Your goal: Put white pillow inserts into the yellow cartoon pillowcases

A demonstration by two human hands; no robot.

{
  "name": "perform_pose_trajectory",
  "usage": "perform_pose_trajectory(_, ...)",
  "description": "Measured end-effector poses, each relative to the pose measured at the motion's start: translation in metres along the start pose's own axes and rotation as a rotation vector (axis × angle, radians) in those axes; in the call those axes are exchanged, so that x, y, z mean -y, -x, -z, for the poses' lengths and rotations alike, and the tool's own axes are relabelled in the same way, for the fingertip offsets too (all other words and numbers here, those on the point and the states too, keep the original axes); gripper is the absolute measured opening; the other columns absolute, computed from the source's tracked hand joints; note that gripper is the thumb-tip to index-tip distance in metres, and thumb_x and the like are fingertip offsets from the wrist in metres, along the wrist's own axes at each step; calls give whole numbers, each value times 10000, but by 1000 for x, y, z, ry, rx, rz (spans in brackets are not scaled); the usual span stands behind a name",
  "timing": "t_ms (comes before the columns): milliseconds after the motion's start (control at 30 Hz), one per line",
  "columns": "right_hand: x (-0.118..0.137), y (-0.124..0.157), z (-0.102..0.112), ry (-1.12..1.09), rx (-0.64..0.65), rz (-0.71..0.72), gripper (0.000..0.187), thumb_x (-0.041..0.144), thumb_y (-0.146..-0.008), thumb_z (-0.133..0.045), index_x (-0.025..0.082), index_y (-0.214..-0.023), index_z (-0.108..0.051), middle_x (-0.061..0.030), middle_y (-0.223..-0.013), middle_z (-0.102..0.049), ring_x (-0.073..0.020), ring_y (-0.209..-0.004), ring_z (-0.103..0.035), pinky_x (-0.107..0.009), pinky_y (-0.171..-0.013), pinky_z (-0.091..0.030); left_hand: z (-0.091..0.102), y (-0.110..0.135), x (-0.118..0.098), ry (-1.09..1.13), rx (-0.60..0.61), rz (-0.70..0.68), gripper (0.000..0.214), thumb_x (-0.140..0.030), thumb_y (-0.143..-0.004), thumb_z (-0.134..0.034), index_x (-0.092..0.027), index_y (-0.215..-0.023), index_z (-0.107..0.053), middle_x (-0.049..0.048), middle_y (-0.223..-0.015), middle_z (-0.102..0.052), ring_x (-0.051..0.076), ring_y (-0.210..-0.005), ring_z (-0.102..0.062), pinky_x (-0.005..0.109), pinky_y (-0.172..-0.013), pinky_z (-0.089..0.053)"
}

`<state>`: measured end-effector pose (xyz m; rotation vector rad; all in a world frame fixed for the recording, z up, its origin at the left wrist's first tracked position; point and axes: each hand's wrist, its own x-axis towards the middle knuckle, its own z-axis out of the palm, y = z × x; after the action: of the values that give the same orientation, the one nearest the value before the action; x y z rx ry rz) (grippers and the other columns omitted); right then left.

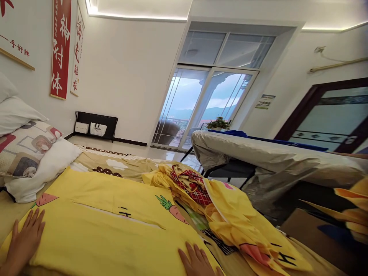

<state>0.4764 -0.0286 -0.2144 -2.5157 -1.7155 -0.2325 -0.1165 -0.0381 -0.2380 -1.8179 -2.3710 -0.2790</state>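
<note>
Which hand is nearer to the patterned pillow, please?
Left: the left hand touches the yellow cloth in front of the patterned pillow; the right hand touches the cloth's right side, farther away.

the cloth (109, 226) lies between pillows (31, 147) and a fabric heap (235, 203).

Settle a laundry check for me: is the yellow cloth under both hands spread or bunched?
Spread flat: the cloth lies broad and nearly smooth, left hand and right hand at opposite sides.
</note>
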Motion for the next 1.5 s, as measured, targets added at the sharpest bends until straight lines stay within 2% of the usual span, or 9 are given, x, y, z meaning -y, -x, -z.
perform_pose_trajectory(167,147,-17,52,-174,-10,191,633,331,-883,-284,-81,-1353,-382,-281,-1432,-335,-338,-1374,-250,-501,-1078,-252,58,-24,-131,254,33,-341,586,-165,-906,-158,-238,-1486,-196,9,-1543,-150,172,-1422,-160,476,-1120,-176)
perform_pose_trajectory(333,267,-13,50,-267,34,600,521,400,-937,-215,267,-1412,-381,37,-1473,-361,-126,-1362,-296,-275,-1089,-256,58,-74,-226,314,221,-582,565,-262,-910,-230,-188,-1469,-269,49,-1537,-200,192,-1424,-155,451,-1137,-157)
perform_pose_trajectory(433,236,-28,33,-244,61,588,500,414,-915,-247,286,-1328,-497,-10,-1423,-439,-193,-1336,-358,-421,-1060,-314,24,-107,-183,250,235,-500,566,-374,-913,-255,-168,-1429,-364,116,-1509,-265,253,-1411,-200,535,-1115,-131)
perform_pose_trajectory(600,78,-83,8,-105,40,45,567,424,-862,-271,168,-1283,-551,-159,-1438,-395,-297,-1340,-342,-564,-1010,-314,-7,-157,-72,109,176,-152,613,-468,-903,-251,-209,-1457,-294,88,-1533,-201,255,-1416,-178,551,-1102,-127)
perform_pose_trajectory(700,43,-93,10,-54,57,-10,543,381,-849,-289,142,-1230,-592,-196,-1381,-461,-328,-1310,-385,-608,-992,-299,-8,-164,-72,15,103,-88,568,-334,-907,-267,-137,-1433,-348,161,-1508,-245,299,-1405,-200,597,-1085,-84)
perform_pose_trajectory(967,250,-80,18,-158,29,435,510,290,-913,-252,159,-1353,-475,-155,-1447,-382,-287,-1353,-317,-507,-1048,-292,-19,-148,-237,302,209,-772,543,-395,-933,-232,-245,-1447,-319,66,-1521,-254,201,-1408,-216,459,-1128,-176)
perform_pose_trajectory(1100,281,-103,7,-246,31,637,525,475,-928,-254,300,-1404,-389,-2,-1487,-333,-180,-1372,-286,-360,-1106,-244,-31,-184,-233,257,157,-668,561,-456,-921,-267,-250,-1438,-341,73,-1516,-259,227,-1406,-219,506,-1123,-146)
perform_pose_trajectory(1333,107,-195,-18,-80,77,287,533,365,-924,-214,253,-1424,-362,-38,-1517,-254,-226,-1413,-171,-538,-1094,-181,-56,-281,-97,124,42,-229,599,-458,-903,-300,-178,-1429,-364,106,-1510,-280,247,-1397,-240,470,-1123,-157)
perform_pose_trajectory(1500,42,-223,-33,-71,135,65,623,436,-911,-171,183,-1479,-204,-12,-1536,-199,-188,-1421,-138,-504,-1124,-143,-60,-297,-80,150,73,-174,602,-468,-912,-268,-194,-1445,-324,74,-1527,-245,242,-1403,-216,500,-1108,-191)
